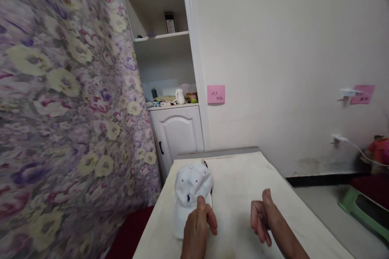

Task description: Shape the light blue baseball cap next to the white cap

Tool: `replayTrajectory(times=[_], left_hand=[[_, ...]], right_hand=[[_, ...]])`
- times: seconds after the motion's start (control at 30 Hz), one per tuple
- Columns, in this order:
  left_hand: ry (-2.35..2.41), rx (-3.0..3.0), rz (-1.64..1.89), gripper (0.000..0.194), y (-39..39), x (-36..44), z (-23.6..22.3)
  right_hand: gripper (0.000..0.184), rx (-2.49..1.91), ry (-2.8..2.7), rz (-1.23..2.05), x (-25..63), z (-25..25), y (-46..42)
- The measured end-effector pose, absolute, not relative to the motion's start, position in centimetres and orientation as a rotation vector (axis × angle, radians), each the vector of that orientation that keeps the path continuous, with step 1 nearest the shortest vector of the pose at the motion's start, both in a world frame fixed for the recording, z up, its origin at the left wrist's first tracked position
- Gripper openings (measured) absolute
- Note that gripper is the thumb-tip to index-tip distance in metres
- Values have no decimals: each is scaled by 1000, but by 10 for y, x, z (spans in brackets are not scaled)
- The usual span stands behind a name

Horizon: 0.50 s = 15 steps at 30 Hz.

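A white baseball cap with a small dark logo lies on a table covered by a cream cloth, its brim pointing toward me. My left hand rests on the right side of the brim, thumb up and fingers curled against the brim's edge. My right hand hovers over the bare cloth to the right of the cap, thumb raised, fingers loosely curled, holding nothing.
A floral curtain hangs along the left. Behind the table stand a white cabinet and shelves with small items. A pink note is stuck on the wall. At the right are wall chargers and a green stool.
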State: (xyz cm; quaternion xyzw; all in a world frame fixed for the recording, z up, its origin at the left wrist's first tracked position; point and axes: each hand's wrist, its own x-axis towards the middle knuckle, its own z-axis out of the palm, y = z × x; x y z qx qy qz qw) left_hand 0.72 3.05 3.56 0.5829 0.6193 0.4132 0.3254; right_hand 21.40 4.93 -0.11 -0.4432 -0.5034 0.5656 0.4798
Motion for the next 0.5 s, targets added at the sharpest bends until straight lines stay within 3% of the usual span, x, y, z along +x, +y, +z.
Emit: replayTrajectory(times=[0.5], left_hand=[[1519,1510,1107,73,30,3,31]], right_hand=[[83,-1101,-1255,1372,207,6,43]])
